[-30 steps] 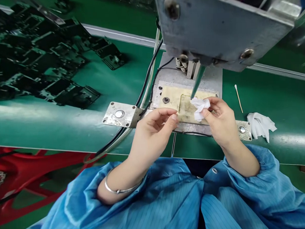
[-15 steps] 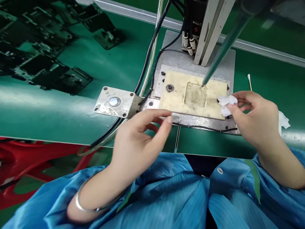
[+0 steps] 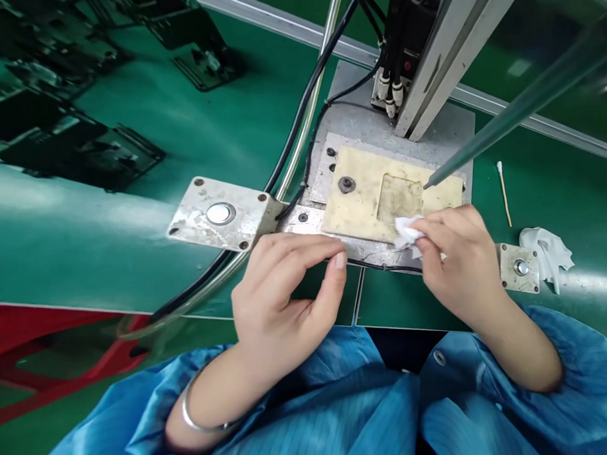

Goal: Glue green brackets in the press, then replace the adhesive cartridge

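Observation:
My right hand (image 3: pixel 459 265) pinches a crumpled white wipe (image 3: pixel 407 233) at the front edge of a cream fixture plate (image 3: pixel 358 209). The plate has a shallow square recess (image 3: pixel 399 196) and a black screw with a washer (image 3: pixel 346 184). My left hand (image 3: pixel 291 297) is open beside the plate's front left corner, its thumb and forefinger slightly apart and nothing visible between them. Over the recess's right edge hangs the tip of a greenish rod (image 3: pixel 480 151), slanting down from the upper right.
A metal button box (image 3: pixel 196 221) stands left of the fixture, and another (image 3: pixel 511 276) right of it. Nearby lie a cotton swab (image 3: pixel 504 195) and a second white wipe (image 3: pixel 546 249). Cables (image 3: pixel 307 114) run along the metal base. Black parts (image 3: pixel 81 139) crowd the bench's left side.
My right hand has moved left with the wipe, from the plate's right edge to its front edge. The right button box has come into sight. My left hand stays near the front left corner.

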Motion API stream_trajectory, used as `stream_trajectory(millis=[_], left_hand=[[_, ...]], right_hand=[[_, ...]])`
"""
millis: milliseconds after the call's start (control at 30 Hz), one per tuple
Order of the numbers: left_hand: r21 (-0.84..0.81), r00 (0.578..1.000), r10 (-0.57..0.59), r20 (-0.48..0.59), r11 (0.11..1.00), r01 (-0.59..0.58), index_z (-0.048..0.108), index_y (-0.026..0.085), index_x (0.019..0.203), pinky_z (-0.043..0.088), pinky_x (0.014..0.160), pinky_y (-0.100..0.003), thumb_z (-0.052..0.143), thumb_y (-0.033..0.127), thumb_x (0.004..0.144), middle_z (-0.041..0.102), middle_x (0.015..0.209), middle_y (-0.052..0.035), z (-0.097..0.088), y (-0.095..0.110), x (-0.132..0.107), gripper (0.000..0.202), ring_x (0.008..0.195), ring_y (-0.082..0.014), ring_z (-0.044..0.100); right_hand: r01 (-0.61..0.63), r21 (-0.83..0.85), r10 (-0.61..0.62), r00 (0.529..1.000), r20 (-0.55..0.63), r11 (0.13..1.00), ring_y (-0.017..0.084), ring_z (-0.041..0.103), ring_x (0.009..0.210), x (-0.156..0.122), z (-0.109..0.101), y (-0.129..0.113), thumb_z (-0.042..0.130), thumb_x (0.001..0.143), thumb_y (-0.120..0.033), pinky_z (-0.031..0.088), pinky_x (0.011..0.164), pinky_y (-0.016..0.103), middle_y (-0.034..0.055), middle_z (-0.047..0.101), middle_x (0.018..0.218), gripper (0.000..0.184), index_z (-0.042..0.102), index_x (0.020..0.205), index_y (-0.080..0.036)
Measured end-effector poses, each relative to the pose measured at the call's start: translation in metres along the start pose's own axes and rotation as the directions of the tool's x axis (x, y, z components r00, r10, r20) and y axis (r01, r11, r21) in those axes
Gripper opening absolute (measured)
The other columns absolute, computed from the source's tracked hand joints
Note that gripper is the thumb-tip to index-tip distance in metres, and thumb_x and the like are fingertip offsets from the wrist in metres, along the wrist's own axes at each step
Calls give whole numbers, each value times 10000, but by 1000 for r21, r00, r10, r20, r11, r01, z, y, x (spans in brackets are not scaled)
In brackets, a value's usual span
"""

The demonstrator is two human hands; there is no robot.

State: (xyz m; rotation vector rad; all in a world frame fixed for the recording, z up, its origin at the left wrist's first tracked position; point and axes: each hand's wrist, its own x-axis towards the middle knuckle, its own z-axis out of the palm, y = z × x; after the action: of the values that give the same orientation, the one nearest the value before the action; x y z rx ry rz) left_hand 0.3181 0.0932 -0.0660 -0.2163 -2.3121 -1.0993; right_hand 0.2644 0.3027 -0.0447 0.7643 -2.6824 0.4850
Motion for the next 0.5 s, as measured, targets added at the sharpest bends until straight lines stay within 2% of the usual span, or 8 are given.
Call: stream_trajectory(millis=[133,200,267,367,433,500], left_hand=[[-42,998,-57,-17,998,57,667,267,978,527,793,-395,675,45,810,727,894,-24,0,0,-6,279,838,-212,679],[-81,998,-63,-6,995,63,667,275,995,525,789,-394,676,34,799,724,902,-27,1,3,-7,311,841,-213,674],[-120,1000,-29,3,992,29,668,279,1009,528,760,-375,684,25,784,727,902,-23,-1,5,-7,340,825,-206,675],[-165,998,-13,53,986,21,685,282,997,540,712,-327,689,31,774,739,894,-11,-13,4,-9,336,784,-190,689],[-171,993,-35,115,984,55,700,276,961,546,687,-289,691,58,780,743,856,-4,-27,0,-14,284,742,-179,698],[-162,969,-83,231,979,122,710,266,921,545,646,-249,695,121,803,735,792,2,-43,-2,-24,188,684,-168,696]], right_hand=[[-175,-12,173,978,-114,984,249,587,845,15,0,16,577,912,-219,500,799,394,70,708,894,154,728,918,-191],[-235,57,239,966,-96,970,253,597,828,26,9,15,620,873,-259,508,776,400,57,709,863,113,722,876,-212],[-240,109,246,969,-37,964,262,608,837,34,18,9,628,833,-255,510,761,402,56,707,831,95,714,812,-221],[-262,156,267,964,-11,952,255,619,833,32,16,7,612,812,-270,506,772,397,59,710,814,112,694,755,-220],[-369,223,384,923,-27,902,230,621,762,24,1,17,624,801,-346,503,727,372,46,698,782,142,677,776,-217],[-507,314,534,846,2,803,210,630,724,14,-17,38,629,789,-437,497,674,339,38,687,785,234,650,834,-209]])
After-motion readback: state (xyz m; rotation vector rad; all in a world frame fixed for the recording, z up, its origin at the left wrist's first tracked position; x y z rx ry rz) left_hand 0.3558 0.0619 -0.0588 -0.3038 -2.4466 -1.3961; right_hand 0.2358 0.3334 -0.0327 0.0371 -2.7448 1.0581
